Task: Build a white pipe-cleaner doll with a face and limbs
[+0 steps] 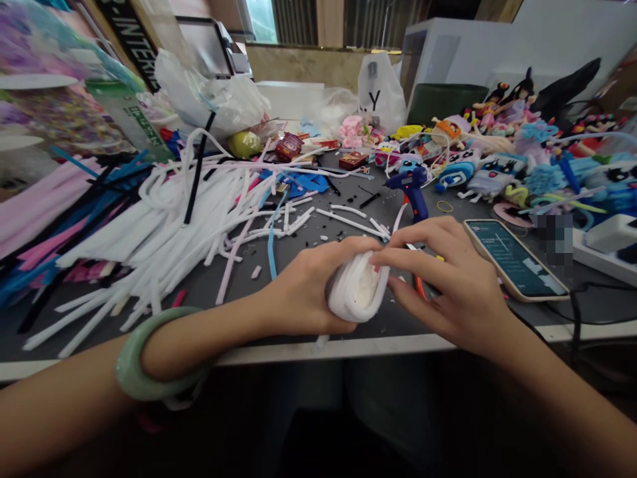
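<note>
My left hand [313,285] is wrapped round a white fuzzy pipe-cleaner form [354,287], coiled into a rounded, hollow-looking shape held above the table's front edge. Its open end faces me. My right hand [448,285] grips the form's right rim, with fingertips at the upper edge and the thumb lower down. What lies under those fingertips is partly hidden. A thin pale strip [399,218] rises just behind the right fingers. Behind my hands stands a blue glue gun [412,189]. An orange-handled tool [419,287] lies partly hidden behind the right hand.
A large heap of white pipe cleaners [199,206] spreads across the left, beside pink, blue and black ones. A phone [517,259] and power strip [607,249] lie on the right. Fuzzy dolls [497,172] crowd the back right. Cut scraps [343,219] dot the grey tabletop.
</note>
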A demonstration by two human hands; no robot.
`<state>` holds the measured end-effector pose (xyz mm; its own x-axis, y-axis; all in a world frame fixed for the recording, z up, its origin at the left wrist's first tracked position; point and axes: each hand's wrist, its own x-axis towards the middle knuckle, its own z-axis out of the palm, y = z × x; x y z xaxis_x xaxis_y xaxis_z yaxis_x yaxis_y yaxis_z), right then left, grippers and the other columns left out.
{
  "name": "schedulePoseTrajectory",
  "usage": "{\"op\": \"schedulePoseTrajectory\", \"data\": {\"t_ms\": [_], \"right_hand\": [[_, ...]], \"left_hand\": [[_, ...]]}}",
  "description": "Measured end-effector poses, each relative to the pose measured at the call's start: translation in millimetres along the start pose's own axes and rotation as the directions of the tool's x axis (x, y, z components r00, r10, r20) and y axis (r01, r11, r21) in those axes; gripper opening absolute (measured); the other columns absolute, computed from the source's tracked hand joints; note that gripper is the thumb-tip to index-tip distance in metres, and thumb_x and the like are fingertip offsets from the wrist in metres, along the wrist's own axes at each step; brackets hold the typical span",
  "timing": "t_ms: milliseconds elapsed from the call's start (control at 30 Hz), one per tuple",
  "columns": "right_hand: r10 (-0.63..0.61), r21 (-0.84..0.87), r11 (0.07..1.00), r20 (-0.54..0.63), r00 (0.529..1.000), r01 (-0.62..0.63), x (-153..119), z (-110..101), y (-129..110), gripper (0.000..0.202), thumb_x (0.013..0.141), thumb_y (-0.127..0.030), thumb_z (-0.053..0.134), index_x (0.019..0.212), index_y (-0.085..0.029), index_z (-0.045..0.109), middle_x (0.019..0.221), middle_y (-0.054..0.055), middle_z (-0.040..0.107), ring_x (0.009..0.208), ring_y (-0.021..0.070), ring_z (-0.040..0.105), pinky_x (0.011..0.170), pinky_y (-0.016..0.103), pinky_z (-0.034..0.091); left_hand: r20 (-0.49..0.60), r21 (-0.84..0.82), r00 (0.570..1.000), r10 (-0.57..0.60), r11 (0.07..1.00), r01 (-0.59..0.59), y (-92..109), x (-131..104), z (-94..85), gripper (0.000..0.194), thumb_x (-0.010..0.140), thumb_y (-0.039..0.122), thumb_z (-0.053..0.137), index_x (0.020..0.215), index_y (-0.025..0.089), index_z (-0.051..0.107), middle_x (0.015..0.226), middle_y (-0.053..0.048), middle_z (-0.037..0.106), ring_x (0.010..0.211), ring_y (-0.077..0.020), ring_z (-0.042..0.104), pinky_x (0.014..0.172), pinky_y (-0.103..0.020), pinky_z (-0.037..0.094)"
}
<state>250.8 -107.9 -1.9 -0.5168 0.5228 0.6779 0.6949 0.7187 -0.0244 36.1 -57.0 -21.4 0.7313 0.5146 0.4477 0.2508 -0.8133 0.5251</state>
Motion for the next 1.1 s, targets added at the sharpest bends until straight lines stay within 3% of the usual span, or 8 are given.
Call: {"op": "schedulePoseTrajectory", "data": {"t_ms": [267,433,867,1100], "right_hand": [[0.127,0.094,0.988,-0.02,0.992,-0.125,3,-2,-17,0.015,0.084,-0.024,0.064,0.097,-0.018,0.069,0.093,0.008,0.059,0.089,0.0215,0.052,0.079,0.04,0.043],[0.134,0.084,0.989,-0.103,0.986,-0.125,3,4,-26,0.006,0.083,-0.015,0.065,0.087,-0.016,0.069,0.086,0.008,0.06,0.085,0.0199,0.052,0.076,0.038,0.044],[0.261,0.131,0.959,-0.047,0.964,-0.253,5,8,-30,0.004,0.084,-0.014,0.062,0.082,-0.017,0.065,0.086,0.006,0.061,0.084,0.0174,0.053,0.072,0.033,0.045],[0.33,0.195,0.928,-0.037,0.943,-0.317,6,14,-31,0.009,0.08,-0.012,0.062,0.074,-0.019,0.059,0.076,0.002,0.06,0.076,0.0157,0.053,0.069,0.031,0.044]], "left_hand": [[-0.015,0.117,1.0,-0.002,0.993,0.004,0,-2,1.9,0.066,0.068,0.026,0.07,0.129,0.021,0.044,0.121,-0.006,0.063,0.101,-0.0226,0.063,0.082,-0.032,0.051],[0.022,0.237,1.0,-0.022,0.971,0.016,2,-2,1.1,0.067,0.07,0.028,0.07,0.13,0.024,0.041,0.121,-0.006,0.062,0.103,-0.0247,0.061,0.084,-0.035,0.05],[-0.012,0.359,1.0,0.014,0.933,-0.009,1,-1,1.5,0.06,0.076,0.031,0.066,0.131,0.024,0.042,0.113,-0.004,0.064,0.095,-0.0229,0.059,0.075,-0.033,0.048],[0.022,0.382,0.999,-0.04,0.924,0.028,7,0,1.8,0.059,0.074,0.028,0.065,0.13,0.025,0.046,0.109,-0.003,0.065,0.093,-0.0232,0.059,0.073,-0.034,0.05]]}}
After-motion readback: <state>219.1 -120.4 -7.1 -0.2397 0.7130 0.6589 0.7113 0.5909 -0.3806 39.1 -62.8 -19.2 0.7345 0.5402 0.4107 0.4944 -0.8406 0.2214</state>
